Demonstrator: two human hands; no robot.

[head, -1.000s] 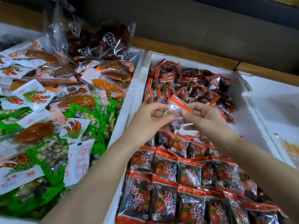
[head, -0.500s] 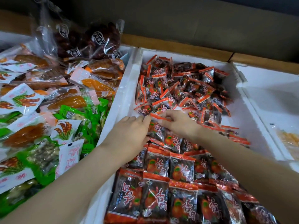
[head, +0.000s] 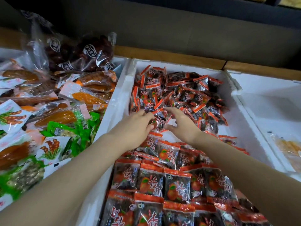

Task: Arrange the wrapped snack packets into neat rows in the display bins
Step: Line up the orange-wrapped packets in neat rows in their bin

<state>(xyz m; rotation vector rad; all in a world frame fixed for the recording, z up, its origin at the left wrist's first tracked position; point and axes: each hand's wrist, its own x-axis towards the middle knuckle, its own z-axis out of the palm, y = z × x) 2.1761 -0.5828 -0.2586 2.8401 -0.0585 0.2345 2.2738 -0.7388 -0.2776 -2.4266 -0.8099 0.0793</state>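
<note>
**A:** What are the hands doing?

**B:** The left hand (head: 135, 129) pinches one red-and-black packet (head: 159, 121) between curled fingertips and thumb. The right hand (head: 183, 126) is spread wide just beside it, index finger and thumb bracketing the packet's other edge without closing on it.

**A:** Where is that packet?

**B:** It is in the middle bin (head: 179, 66), a white foam box, at the near edge of a loose heap (head: 182, 95) of the same packets. Nearer the camera the packets lie in overlapping rows (head: 164, 185), printed faces up.

**A:** And the neighbours?

**B:** The left bin (head: 107, 115) holds orange dried-fruit packets (head: 91, 97), green packets (head: 71, 129) and white packets printed with brown pods (head: 11, 116). Clear bags of dark fruit (head: 84, 53) are piled at its back. The right bin (head: 268, 98) shows a clear packet with yellowish contents (head: 288, 149) at its near side.

**A:** Changed from half a second back?

**B:** Yes. Then both palms lay flat on the far row. Now they have reached on to the heap and taken up a packet.

**A:** Pose?

**B:** Both forearms stretch forward and converge, backs of the hands up, thumbs turned inward.
</note>
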